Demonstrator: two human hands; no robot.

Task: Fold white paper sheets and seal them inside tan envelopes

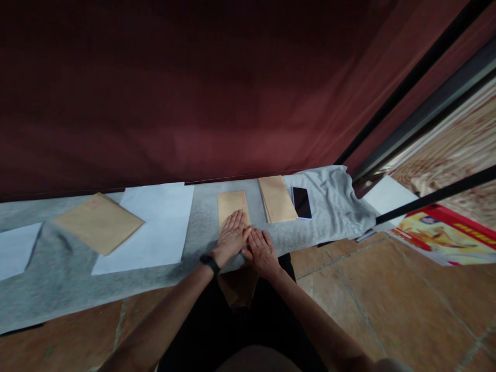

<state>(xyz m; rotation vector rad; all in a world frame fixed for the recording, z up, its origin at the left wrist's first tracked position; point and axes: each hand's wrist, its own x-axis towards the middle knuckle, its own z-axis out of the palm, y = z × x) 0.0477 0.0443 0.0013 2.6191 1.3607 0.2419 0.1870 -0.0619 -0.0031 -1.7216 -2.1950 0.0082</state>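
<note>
A tan paper envelope (pixel 232 201) lies on the grey cloth in front of me, its near part covered by my hands. My left hand (pixel 233 232), with a dark band at the wrist, rests flat on it with the fingers stretched out. Close against it, my right hand (pixel 262 251) lies flat at the envelope's near right corner, fingers extended. Neither hand grips anything. Just to the right sits a small stack of similar tan envelopes (pixel 277 199), and beside that a phone (pixel 301 202) with a dark screen.
Grey cloth (pixel 209 206) covers the long narrow surface. To the left, a pile of tan envelopes (pixel 101 223) overlaps white paper sheets (pixel 163 222); another white sheet (pixel 17 250) is farther left. A dark red curtain-like wall (pixel 194 103) rises behind. A red-yellow box (pixel 453 235) stands at right.
</note>
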